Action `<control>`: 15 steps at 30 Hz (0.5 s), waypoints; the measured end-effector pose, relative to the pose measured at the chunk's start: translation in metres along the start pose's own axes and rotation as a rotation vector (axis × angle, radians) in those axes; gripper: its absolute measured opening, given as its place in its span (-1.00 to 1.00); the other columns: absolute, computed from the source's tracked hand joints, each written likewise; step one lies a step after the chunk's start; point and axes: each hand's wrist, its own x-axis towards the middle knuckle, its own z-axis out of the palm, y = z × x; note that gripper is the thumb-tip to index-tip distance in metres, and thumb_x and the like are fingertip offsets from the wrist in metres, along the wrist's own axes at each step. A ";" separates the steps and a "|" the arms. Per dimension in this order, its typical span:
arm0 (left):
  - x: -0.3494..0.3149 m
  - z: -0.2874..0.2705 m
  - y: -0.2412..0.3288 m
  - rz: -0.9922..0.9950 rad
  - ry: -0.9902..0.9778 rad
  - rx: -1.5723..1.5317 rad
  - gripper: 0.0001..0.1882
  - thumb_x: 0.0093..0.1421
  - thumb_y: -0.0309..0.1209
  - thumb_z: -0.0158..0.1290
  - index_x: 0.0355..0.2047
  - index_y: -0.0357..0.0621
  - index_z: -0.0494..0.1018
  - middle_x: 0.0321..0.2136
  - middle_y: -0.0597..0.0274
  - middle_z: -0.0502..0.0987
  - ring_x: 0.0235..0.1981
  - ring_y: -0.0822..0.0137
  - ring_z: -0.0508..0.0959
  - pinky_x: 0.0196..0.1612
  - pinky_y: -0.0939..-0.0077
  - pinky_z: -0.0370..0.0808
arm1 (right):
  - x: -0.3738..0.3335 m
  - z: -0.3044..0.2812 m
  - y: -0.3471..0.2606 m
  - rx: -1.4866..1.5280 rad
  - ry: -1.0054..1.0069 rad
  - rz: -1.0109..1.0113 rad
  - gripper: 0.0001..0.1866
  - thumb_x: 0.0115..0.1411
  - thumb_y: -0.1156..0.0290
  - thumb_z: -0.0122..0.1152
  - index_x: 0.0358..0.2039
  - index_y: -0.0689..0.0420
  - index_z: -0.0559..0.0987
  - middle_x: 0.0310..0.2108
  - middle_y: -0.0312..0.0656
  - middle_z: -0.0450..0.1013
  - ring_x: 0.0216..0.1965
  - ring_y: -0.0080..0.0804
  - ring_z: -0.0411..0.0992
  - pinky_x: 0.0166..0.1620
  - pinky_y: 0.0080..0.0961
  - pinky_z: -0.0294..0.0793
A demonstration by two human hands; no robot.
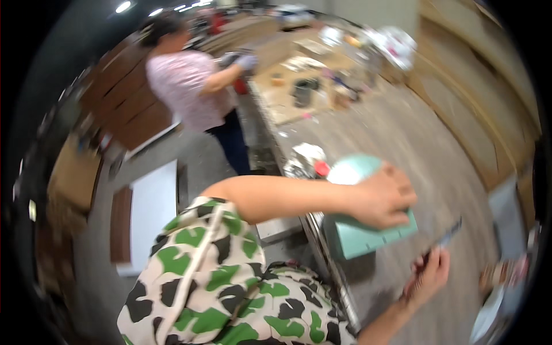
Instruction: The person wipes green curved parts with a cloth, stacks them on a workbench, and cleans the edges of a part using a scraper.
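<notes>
My left hand (384,198) lies over a mint-green piece (374,238) on the worktable, its fingers bent and pressed on the top. The piece has a rounded far end and a straight near edge with small dark marks; its middle is hidden under my hand. In my right hand (428,275), closed near the table's front, is a slim knife-like tool (448,233) with a grey-blue body and dark tip. The tip points away from me, to the right of the green piece and apart from it. Motion blur hides finer detail.
Beyond the green piece lie a crumpled clear bag and a red cap (321,168). Cups, a dark container (303,92) and plastic bags crowd the table's far end. Another person (187,86) stands at its left side. Large brown sheets (477,86) lean along the right.
</notes>
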 end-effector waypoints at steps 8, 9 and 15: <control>-0.012 0.003 0.000 -0.099 0.070 -0.123 -0.64 0.00 -0.11 0.15 -0.36 -0.12 0.44 -0.34 0.11 0.40 -0.19 0.11 0.37 -0.08 0.17 0.21 | 0.033 -0.086 0.150 -0.496 -0.246 0.186 -0.77 0.20 0.32 0.16 -0.44 0.25 0.48 -0.67 -0.21 0.38 -0.64 -0.50 0.33 -0.59 -0.54 0.31; -0.014 0.002 -0.002 -0.116 0.057 -0.145 -0.63 0.00 -0.11 0.15 -0.34 -0.12 0.45 -0.32 0.10 0.41 -0.18 0.10 0.37 -0.07 0.17 0.21 | 0.016 -0.069 0.123 -0.648 -0.269 0.220 -0.77 0.19 0.33 0.19 -0.38 0.28 0.53 -0.59 -0.23 0.43 -0.62 -0.52 0.36 -0.57 -0.56 0.37; -0.013 -0.010 0.003 -0.152 0.226 -0.162 -0.66 0.06 -0.13 0.15 -0.29 -0.11 0.47 -0.23 0.08 0.43 -0.11 0.05 0.38 -0.03 0.19 0.26 | 0.053 -0.109 0.189 -0.775 -0.363 0.158 -0.79 0.20 0.38 0.17 -0.42 0.29 0.52 -0.62 -0.19 0.44 -0.64 -0.50 0.36 -0.61 -0.54 0.34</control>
